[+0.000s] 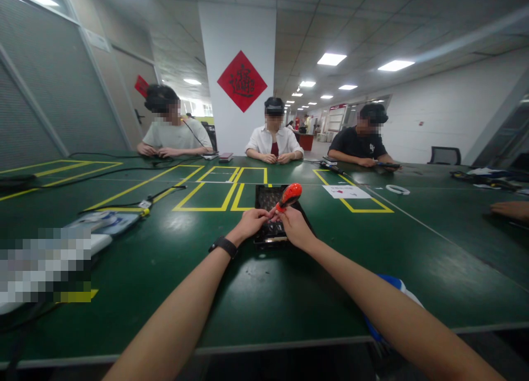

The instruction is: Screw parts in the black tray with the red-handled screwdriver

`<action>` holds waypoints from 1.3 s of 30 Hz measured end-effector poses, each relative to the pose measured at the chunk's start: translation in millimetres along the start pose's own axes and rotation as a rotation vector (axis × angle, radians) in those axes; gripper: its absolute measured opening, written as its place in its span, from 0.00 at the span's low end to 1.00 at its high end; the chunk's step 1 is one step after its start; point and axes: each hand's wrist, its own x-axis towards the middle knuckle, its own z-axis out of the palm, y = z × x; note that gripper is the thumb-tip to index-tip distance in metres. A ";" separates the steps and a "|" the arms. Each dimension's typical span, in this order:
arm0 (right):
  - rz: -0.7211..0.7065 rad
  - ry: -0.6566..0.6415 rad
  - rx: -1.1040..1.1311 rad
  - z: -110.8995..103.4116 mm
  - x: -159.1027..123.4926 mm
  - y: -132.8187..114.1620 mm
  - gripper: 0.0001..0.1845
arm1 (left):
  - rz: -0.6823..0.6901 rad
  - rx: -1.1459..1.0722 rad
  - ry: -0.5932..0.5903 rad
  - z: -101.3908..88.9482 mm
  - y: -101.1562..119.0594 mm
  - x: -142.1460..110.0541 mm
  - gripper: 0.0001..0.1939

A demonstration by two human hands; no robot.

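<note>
Over a black open case (264, 196) on the table, a screwdriver (291, 192) with a red and black handle leans with its handle up to the right. My right hand (296, 228) is closed around the lower part of the screwdriver, near its collar. The fingers of my left hand (253, 222), which has a black band on the wrist, are pinched together beside the lower end of the screwdriver. What they grip is too small to make out. Small shiny pieces show in the case, partly covered by both hands.
Yellow tape (202, 207) marks rectangles on the green table (165, 276). Cables and a pouch (119, 221) lie left; a paper sheet (346, 192) and a white ring (397, 189) lie right. A blue and white item (390, 284) is beneath my right forearm. Several people sit around the table.
</note>
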 end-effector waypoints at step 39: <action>0.181 0.291 0.264 -1.5 3.2 16.3 0.18 | 0.038 -0.166 0.024 -0.8 9.5 -3.3 0.13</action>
